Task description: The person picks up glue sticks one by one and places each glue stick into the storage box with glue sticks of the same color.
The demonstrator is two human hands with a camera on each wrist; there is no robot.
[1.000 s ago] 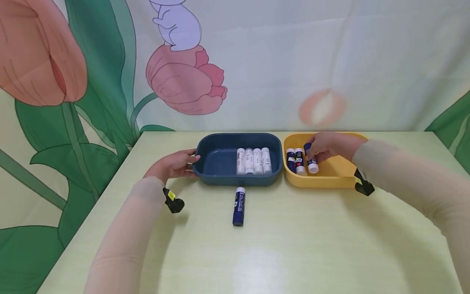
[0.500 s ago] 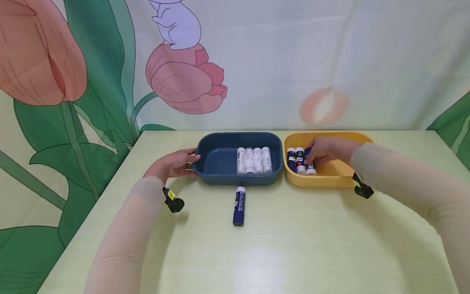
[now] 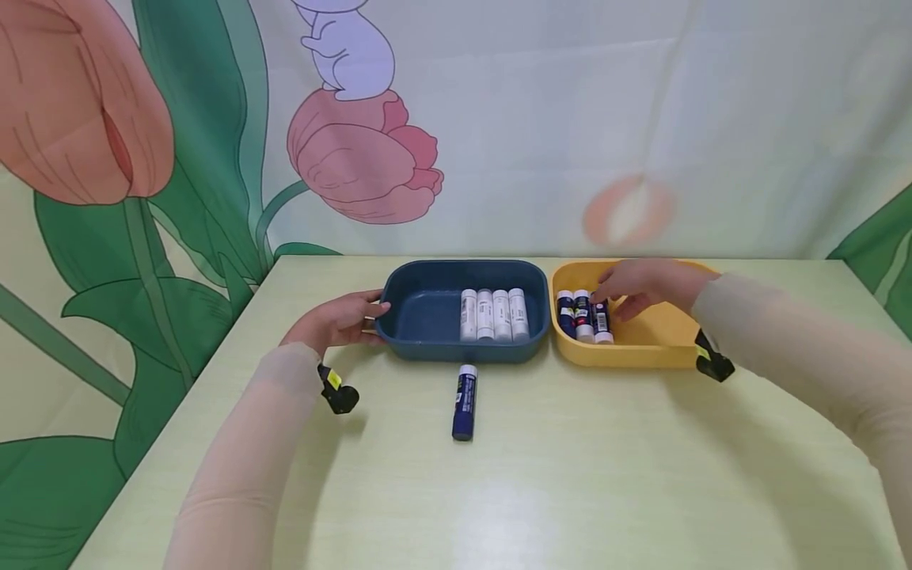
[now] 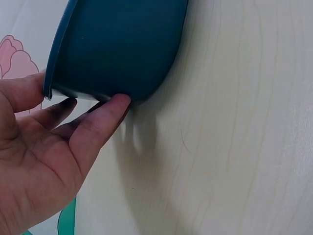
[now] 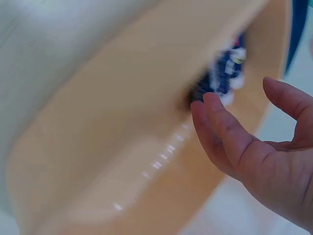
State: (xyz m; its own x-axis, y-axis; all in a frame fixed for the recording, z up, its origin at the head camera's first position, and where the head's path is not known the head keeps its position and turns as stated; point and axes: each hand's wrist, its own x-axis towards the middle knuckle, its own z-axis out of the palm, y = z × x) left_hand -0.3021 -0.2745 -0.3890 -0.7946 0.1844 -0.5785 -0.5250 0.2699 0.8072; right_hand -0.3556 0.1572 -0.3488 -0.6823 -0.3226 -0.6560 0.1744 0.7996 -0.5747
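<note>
My left hand [image 3: 342,319] grips the left end of a dark blue tray [image 3: 463,351], thumb at the rim and other fingers against the outer wall, as the left wrist view shows. Four-sided and rounded, the tray holds several white glue sticks [image 3: 493,315] in a row at its right side. Over a yellow tray [image 3: 663,355] hovers my right hand [image 3: 644,286], its fingers spread and holding nothing. Just beside its fingertips lies a navy glue stick [image 3: 602,323], lined up with two more navy glue sticks [image 3: 574,315] at that tray's left end.
Another navy glue stick [image 3: 465,404] with a white cap lies on the pale wooden table [image 3: 570,475] in front of the blue tray. Both trays stand side by side near the back edge. Behind them hangs a cloth [image 3: 513,134] printed with tulips.
My right hand has set the third navy glue stick down against the other two and let go, lifting slightly away. My left hand keeps its place on the blue tray.
</note>
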